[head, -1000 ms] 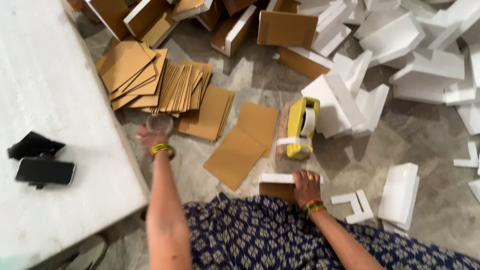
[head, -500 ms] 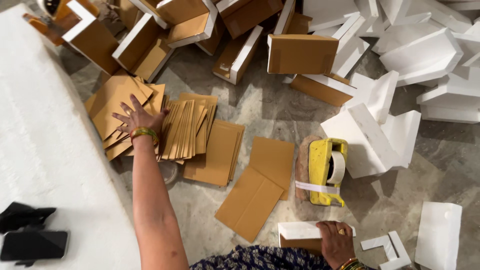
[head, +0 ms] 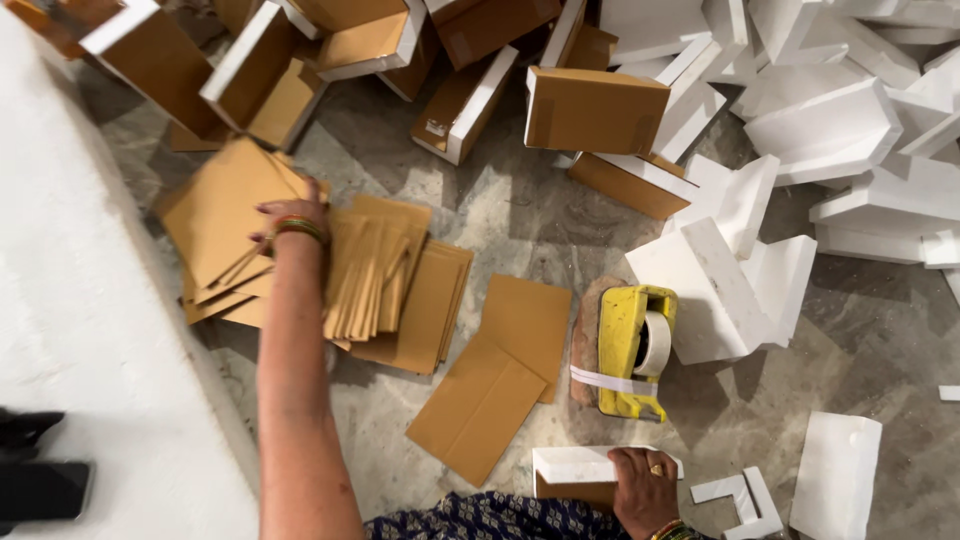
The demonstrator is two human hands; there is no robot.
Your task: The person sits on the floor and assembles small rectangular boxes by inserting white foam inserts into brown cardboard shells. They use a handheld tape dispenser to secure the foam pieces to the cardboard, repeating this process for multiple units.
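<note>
Here, at nine o'clock, we see a white table (head: 70, 300) with a dark phone (head: 40, 490) lying on its near edge. Our left hand (head: 290, 215) stretches toward eleven o'clock and grasps a flat brown cardboard sheet (head: 220, 210) atop a loose pile; fingers curl over its edge. Just right of it lies a fanned stack of cardboard sheets (head: 375, 270). At the centre a folded flat carton (head: 500, 385) rests on the stone floor (head: 500, 210). At four o'clock stands a yellow tape dispenser (head: 630, 350). At five o'clock our right hand (head: 645, 485) presses flat, fingers closed over a small foam-topped box (head: 575, 468). White foam blocks (head: 830, 130) crowd one o'clock.
</note>
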